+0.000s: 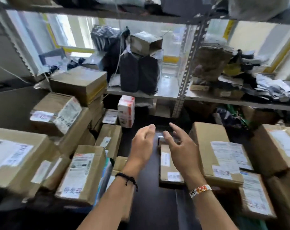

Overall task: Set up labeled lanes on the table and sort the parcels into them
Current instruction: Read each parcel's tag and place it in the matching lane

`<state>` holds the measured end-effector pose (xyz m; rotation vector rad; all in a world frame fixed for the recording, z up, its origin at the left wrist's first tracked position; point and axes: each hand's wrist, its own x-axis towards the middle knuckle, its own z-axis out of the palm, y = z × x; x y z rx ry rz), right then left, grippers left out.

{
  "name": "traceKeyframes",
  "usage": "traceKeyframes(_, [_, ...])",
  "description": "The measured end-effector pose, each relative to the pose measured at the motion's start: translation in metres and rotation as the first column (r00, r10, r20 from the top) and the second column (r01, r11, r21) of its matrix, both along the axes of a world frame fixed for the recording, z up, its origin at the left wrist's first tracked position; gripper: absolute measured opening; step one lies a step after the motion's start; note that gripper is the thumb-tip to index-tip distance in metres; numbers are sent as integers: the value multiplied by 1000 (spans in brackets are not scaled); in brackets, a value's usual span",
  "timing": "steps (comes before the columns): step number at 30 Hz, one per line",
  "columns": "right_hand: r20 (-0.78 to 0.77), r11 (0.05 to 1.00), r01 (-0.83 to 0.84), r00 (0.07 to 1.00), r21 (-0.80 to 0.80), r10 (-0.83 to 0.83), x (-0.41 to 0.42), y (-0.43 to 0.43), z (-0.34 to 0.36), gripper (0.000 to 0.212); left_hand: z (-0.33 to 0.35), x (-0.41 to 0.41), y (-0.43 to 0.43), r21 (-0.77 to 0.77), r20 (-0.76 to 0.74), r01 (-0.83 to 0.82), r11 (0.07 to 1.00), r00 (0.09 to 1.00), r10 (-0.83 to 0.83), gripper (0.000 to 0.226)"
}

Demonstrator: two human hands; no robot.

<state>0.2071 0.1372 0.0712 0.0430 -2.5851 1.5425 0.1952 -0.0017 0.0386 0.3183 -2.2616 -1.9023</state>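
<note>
Nearest, my left hand [141,146] and right hand [179,146] hover empty, fingers loose, over the dark tabletop [151,205] between labelled brown cardboard parcels [82,173].

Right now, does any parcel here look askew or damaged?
Yes. At the left, one taped box lies tilted, its label crumpled. On the shelf, a small brown box sits askew atop two black parcels. Nothing looks spilled.

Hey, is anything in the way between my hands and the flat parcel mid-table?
Nothing visible does. The right hand, open, overlaps the far end of the flat parcel in this view; the left hand, open, is just left of it.
</note>
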Motion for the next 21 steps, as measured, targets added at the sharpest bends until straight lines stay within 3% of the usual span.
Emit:
traceKeyframes(4, [305,996,-90,949,14,81,5,-49,-67,62,-50,12,-51,-41,152,-103,994,983,108,23])
traceKeyframes(8, [634,990,-113,760,-87,142,31,-86,-134,90,-100,32,-76,-155,341,-124,980,924,171,30])
traceKeyframes(12, [746,968,-81,624,-237,235,56,-103,-188,79,-126,55,-83,-146,364,-119,982,916,166,36])
traceKeyframes(14, [737,958,-51,627,-281,250,61,-104,-202,97,-127,57,-85,-101,357,-150,983,917,177,36])
traceKeyframes(17, [700,993,-26,708,-113,99,62,-105,-187,144,-124,55,-86,47,394,-214,976,902,179,34])
traceKeyframes(21, [670,963,-144,741,226,-46,60,-96,-177,158,-133,63,-75,242,440,-209,947,894,85,25])
